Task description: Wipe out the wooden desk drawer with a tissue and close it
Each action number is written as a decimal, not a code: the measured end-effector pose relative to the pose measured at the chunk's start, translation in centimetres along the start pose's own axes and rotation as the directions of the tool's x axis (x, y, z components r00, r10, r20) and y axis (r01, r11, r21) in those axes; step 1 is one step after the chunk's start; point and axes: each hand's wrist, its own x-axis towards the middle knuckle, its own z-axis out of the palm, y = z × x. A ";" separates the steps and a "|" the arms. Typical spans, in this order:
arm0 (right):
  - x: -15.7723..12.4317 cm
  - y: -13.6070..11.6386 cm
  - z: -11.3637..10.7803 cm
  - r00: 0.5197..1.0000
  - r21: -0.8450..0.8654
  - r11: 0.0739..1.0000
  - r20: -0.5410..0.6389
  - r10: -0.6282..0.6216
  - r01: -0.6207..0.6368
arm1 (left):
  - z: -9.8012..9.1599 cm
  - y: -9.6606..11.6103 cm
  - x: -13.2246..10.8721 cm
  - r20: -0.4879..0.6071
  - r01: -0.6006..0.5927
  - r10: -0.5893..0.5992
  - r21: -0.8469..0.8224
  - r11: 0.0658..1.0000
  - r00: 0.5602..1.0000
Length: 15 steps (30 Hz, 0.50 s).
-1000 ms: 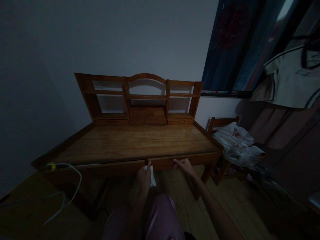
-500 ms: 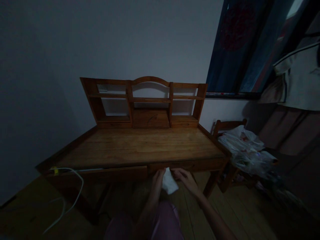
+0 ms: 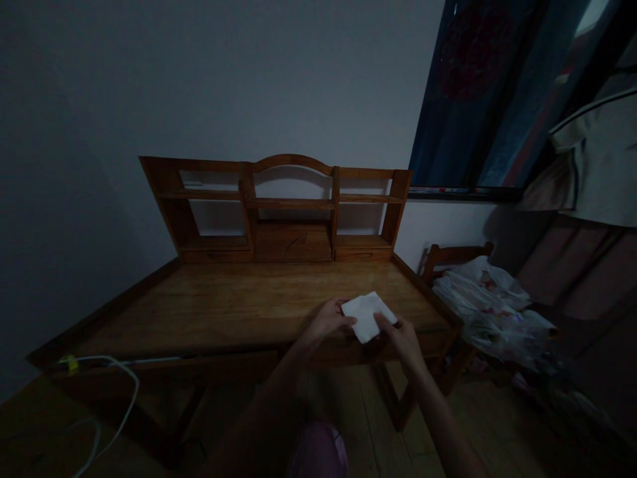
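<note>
A folded white tissue [image 3: 365, 315] is stretched flat between my two hands, over the front edge of the wooden desk [image 3: 239, 299]. My left hand [image 3: 330, 320] pinches its left side, thumb on top. At the right side my right hand [image 3: 401, 334] grips it, thumb pressed on the upper face. The fingers beneath the tissue are mostly hidden.
A shelf unit [image 3: 293, 204] with small drawers stands at the desk's back. On the right, plastic bags [image 3: 488, 292] are piled on a wooden chair [image 3: 460, 252]. A white cable [image 3: 132, 398] hangs over the desk's left front. Clothes [image 3: 604, 159] hang at far right.
Both hands have risen from below the desk's front edge, moving up and right with the tissue. The tissue hung down before and now lies spread as a flat square. The view has shifted slightly.
</note>
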 end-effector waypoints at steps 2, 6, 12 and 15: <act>1.2 0.6 -0.5 1.000 -0.025 1.000 0.000 -0.011 0.011 | -0.2 -0.5 2.0 -0.029 0.024 -0.022 0.093 0.995 0.999; 2.6 0.9 -0.9 0.997 -0.265 0.963 -0.052 -0.061 0.045 | 0.9 -0.7 3.7 -0.141 0.000 0.062 0.398 0.917 0.988; -0.6 0.2 -3.6 0.933 -0.740 0.668 -0.291 -0.213 -0.078 | 4.0 -1.2 1.1 0.229 -0.373 0.372 0.848 0.378 0.899; -6.2 0.5 -5.9 0.942 -0.743 0.664 -0.278 -0.189 -0.086 | 4.6 -2.0 0.4 0.351 -0.417 0.246 0.850 0.320 0.904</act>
